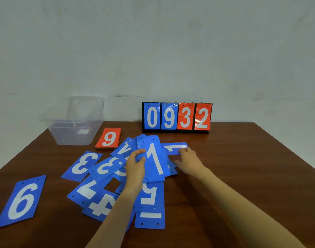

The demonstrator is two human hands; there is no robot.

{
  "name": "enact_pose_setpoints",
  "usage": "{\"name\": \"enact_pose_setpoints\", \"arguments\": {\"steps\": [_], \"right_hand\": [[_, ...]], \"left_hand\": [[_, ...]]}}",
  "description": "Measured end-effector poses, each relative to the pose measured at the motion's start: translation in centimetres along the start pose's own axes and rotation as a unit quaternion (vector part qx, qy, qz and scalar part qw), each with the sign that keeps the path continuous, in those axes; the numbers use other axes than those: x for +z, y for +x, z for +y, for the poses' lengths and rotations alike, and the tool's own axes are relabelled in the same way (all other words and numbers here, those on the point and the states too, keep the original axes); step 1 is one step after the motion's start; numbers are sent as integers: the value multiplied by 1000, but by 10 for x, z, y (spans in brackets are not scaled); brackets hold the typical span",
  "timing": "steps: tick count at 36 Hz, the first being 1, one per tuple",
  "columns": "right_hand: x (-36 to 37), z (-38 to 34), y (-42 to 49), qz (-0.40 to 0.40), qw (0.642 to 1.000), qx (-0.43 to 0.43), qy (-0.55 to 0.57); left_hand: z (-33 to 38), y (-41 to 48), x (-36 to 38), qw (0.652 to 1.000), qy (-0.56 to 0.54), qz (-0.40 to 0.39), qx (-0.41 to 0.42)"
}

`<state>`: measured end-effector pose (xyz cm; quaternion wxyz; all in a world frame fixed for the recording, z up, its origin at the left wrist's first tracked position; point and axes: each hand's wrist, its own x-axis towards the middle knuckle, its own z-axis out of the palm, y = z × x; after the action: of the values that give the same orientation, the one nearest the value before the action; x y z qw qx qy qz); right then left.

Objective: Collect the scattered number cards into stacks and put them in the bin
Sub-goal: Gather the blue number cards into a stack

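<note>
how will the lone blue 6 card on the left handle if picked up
The thin blue 6 card lies flush on the brown table: probably light, hard to pinch, apt to slide. Blue cards held in the left hand look flat, so probably stiff.

The scattered cards were bright blue with white numerals, as was the card stack topped by a white 1; the 9 card was orange-red with a white digit. The flip scoreboard showed two blue and two orange-red panels, white digits, in a black frame. The table was dark reddish-brown woodgrain, the bin clear, the wall pale grey.
</note>
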<state>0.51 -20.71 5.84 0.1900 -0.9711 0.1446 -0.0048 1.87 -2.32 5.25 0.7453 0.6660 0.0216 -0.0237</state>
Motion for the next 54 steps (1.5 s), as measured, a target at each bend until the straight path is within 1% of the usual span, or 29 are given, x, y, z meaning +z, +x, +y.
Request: {"name": "enact_pose_setpoints", "arguments": {"steps": [3, 9, 12, 15, 18, 22, 26, 28, 32, 35, 39, 42, 44, 46, 48, 49, 51, 54], "right_hand": [[1, 9, 28, -20, 1000, 4, 2], [-7, 10, 83, -64, 998, -21, -5], [-8, 6, 104, -109, 993, -28, -20], [-8, 6, 119, -168, 985, 4, -42], [-11, 10, 128, -186, 978, 34, -84], [-13, 17, 131, -186, 975, 79, -95], [-13, 26, 127, -185, 971, 137, -68], [-14, 30, 121, -176, 969, 160, -73], [-15, 36, 107, -140, 971, 184, -64], [-16, 50, 94, -104, 976, 187, -46], [-19, 87, 76, -50, 981, 190, -2], [-31, 93, 52, 2, 979, 198, 42], [-43, 86, 36, 42, 974, 194, 106], [-53, 77, 20, 72, 965, 171, 184], [-61, 68, 3, 93, 950, 132, 268], [-63, 62, -7, 94, 936, 116, 318], [-67, 51, -27, 83, 906, 96, 404], [-67, 34, -52, 42, 875, 63, 477]], "left_hand": [[-3, 14, -2, 1000, 3, 10, -13], [-4, 38, 3, 999, 13, 10, -29], [-3, 46, 7, 999, 37, 14, -28], [-3, 53, 7, 999, 36, 11, -37], [-6, 57, 8, 998, 30, 17, -47], [-7, 57, 10, 998, 40, 18, -48], [-7, 51, 15, 998, 36, 7, -50], [-5, 46, 17, 998, 31, 1, -50], [-3, 37, 19, 998, 11, -11, -59], [0, 27, 18, 998, 7, -23, -52], [6, 13, 15, 999, 14, -34, -37], [10, 3, 14, 999, 22, -39, -23], [12, -4, 16, 999, 32, -36, -16], [13, -11, 17, 998, 49, -38, -1], [14, -19, 16, 996, 72, -40, 19], [14, -23, 16, 996, 79, -40, 27], [15, -30, 14, 995, 81, -39, 36], [17, -40, 11, 996, 71, -39, 38]]}}
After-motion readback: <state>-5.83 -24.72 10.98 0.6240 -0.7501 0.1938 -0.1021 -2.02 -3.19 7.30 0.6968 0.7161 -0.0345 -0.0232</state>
